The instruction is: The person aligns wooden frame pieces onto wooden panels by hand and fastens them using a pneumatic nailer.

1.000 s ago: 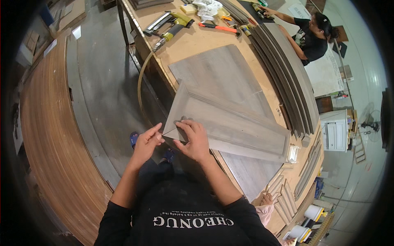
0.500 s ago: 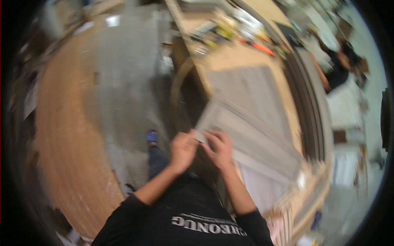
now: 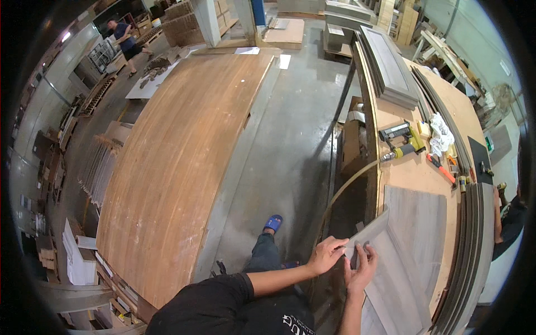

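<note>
A grey wood-grain framed panel (image 3: 399, 279) lies at a slant over the near part of the workbench, its near-left corner close to my body. At that corner my left hand (image 3: 328, 255) is closed, thumb and fingertips pinched at a small pale bit too fine to name. Beside it my right hand (image 3: 362, 269) is closed on the panel's corner, fingers bent over it and thumb at the edge. Both hands' fingertips are close together. Under the framed panel rests a flat grey sheet (image 3: 422, 218).
On the workbench (image 3: 405, 177) are a nail gun (image 3: 405, 142) with an air hose (image 3: 346, 184), an orange-handled tool (image 3: 441, 169), a white cloth (image 3: 441, 135) and stacked grey panels (image 3: 385, 67). Left stands a large brown wooden board (image 3: 178, 167). People (image 3: 511, 220) are at the right edge and far left.
My view has turned left, so bench and hands now sit farther right in the picture. Both hands stay at the panel's corner. The blur has gone.
</note>
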A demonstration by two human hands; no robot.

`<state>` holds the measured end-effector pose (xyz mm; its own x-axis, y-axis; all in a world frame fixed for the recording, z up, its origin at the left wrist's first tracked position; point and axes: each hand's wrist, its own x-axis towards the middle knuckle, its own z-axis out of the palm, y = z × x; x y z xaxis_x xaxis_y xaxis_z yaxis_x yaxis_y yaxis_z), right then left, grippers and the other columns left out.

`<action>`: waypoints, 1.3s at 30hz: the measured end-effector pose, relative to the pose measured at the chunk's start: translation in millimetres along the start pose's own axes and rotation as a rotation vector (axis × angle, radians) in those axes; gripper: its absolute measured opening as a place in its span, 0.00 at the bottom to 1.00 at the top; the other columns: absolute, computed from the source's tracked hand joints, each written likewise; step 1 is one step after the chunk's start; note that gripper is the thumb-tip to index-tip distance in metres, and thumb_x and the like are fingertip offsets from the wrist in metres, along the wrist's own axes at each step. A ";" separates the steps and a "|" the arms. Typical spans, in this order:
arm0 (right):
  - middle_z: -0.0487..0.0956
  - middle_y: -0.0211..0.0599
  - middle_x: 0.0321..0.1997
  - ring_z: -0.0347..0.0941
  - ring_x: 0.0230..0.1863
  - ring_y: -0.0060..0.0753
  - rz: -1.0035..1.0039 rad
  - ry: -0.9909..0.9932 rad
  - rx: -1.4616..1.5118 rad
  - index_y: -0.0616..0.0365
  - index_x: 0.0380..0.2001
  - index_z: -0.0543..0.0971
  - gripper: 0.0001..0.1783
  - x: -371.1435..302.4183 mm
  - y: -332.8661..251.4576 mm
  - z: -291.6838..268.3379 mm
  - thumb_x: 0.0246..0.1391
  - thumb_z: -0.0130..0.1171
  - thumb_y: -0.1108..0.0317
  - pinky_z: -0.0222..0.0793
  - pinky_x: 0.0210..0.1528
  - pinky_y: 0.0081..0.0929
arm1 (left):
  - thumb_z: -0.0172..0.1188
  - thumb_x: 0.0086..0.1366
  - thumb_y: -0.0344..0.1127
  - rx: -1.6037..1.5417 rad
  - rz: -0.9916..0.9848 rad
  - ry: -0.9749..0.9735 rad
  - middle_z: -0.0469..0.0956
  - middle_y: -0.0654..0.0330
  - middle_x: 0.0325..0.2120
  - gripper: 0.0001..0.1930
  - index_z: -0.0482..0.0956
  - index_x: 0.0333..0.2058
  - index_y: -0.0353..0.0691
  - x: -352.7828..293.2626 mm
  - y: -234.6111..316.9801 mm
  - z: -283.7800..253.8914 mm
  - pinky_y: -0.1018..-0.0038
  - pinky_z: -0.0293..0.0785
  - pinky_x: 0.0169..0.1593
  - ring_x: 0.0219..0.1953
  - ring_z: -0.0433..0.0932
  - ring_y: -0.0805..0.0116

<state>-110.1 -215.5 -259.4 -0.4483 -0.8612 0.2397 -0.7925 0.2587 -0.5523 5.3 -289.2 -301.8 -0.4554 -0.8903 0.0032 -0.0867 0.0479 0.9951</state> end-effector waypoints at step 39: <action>0.70 0.41 0.56 0.70 0.47 0.44 0.052 -0.136 -0.033 0.42 0.44 0.79 0.28 33.0 -0.9 -3.1 0.30 0.66 0.61 0.66 0.42 0.35 | 0.62 0.51 0.34 1.079 0.448 -0.216 0.68 0.48 0.52 0.34 0.61 0.58 0.42 363.3 38.6 77.6 0.61 0.64 0.54 0.56 0.64 0.49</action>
<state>-125.5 -242.8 -248.6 -0.4306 -0.8970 0.1002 -0.7840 0.3167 -0.5339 -232.3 -575.7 -269.8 -0.7662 -0.6074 0.2099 -0.5364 0.7843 0.3117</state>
